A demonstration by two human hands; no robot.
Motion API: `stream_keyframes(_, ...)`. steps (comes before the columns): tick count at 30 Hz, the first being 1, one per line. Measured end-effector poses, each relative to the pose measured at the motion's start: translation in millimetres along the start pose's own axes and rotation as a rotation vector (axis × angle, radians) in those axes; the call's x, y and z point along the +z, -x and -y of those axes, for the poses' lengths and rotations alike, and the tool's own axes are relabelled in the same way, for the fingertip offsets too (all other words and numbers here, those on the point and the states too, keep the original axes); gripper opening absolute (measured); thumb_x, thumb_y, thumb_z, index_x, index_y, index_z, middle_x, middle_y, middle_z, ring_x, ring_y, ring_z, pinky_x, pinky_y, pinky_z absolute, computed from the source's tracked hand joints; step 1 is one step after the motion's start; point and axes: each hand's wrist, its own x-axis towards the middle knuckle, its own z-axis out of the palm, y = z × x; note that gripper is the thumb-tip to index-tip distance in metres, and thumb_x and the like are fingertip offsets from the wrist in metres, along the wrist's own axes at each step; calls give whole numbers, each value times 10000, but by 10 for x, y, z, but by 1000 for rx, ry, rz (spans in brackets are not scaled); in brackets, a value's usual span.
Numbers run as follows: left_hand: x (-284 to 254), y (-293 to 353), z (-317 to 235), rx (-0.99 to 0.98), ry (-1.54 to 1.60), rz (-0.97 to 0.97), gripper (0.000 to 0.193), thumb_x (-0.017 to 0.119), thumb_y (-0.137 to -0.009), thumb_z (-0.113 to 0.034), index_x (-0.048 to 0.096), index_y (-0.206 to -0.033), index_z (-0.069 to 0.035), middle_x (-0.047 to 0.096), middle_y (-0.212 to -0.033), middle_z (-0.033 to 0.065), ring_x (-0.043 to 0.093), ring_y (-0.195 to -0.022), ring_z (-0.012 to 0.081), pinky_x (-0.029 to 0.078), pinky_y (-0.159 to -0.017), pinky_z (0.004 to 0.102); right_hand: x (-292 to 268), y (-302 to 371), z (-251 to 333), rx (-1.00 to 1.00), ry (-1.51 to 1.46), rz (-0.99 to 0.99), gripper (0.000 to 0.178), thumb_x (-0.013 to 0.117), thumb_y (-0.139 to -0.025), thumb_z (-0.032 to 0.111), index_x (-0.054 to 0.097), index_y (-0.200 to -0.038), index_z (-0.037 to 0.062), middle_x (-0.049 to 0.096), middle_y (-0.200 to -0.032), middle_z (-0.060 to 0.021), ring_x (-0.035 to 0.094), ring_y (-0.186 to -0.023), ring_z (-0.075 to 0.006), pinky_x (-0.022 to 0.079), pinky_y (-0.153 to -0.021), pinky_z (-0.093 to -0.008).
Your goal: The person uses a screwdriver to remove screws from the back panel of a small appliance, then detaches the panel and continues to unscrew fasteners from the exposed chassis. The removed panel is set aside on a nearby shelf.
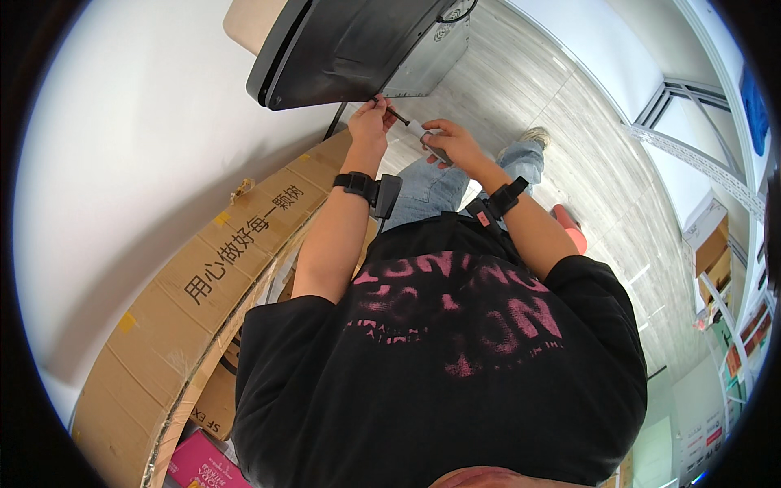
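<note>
A large black-cased object with a flat face and a rounded corner stands in front of me. At its lower edge, my left hand is closed, with thumb and fingertips pinched around the tip end of a screwdriver's dark shaft. The screwdriver has a thick light-grey and dark-grey handle, and my right hand grips that handle. It slants from the right hand up and left to the edge of the black casing. Whatever small part sits at the tip is hidden by my left fingers.
A long cardboard box stands close along my left side, with a pink package behind it. White wall rises at the left. Grey wood-look floor spreads to the right, toward metal shelving. A red object lies by my right arm.
</note>
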Motion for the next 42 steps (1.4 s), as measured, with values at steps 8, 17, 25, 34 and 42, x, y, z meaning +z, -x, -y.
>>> stream_keyframes(8, 27, 50, -24, 18, 54, 28, 106, 512, -901, -11, 592, -959, -50, 620, -923, 58, 605, -789, 185, 521, -704, 328, -92, -117, -174, -119, 91, 40, 338, 608, -858, 158, 553, -1183, 83, 541, -806, -2, 521, -696, -94, 448, -564, -245)
stream_keyframes(17, -6, 46, -14, 11, 41, 63, 133, 525, -901, -37, 588, -1017, -53, 615, -965, 62, 604, -897, 214, 503, -804, 354, -117, -149, -237, -160, 44, 22, 345, 629, -835, 160, 576, -1159, 51, 545, -755, -31, 497, -599, -101, 426, -513, -258)
stream_keyframes(25, -39, 49, -16, 11, 45, 82, 153, 518, -894, -14, 587, -1024, -59, 614, -966, 69, 612, -903, 225, 513, -803, 360, -148, -135, -195, -103, 41, 28, 353, 626, -831, 170, 578, -1162, 55, 555, -781, -28, 521, -651, -103, 440, -532, -254)
stream_keyframes(34, -106, 56, -11, -23, 51, 166, 230, 501, -895, 3, 532, -1116, -55, 607, -1012, 104, 615, -944, 249, 523, -804, 351, -229, -61, -118, -32, 65, 47, 330, 597, -846, 118, 572, -1171, 67, 558, -842, 12, 558, -722, -96, 444, -563, -240)
stream_keyframes(42, 348, 473, -151, -81, 50, 355, 237, 405, -983, -187, 444, -1190, -79, 605, -1044, 146, 636, -934, 266, 542, -776, 353, -704, 303, -27, -17, -36, 42, 323, 587, -844, 98, 578, -1165, 72, 587, -885, 0, 572, -722, -94, 446, -557, -235)
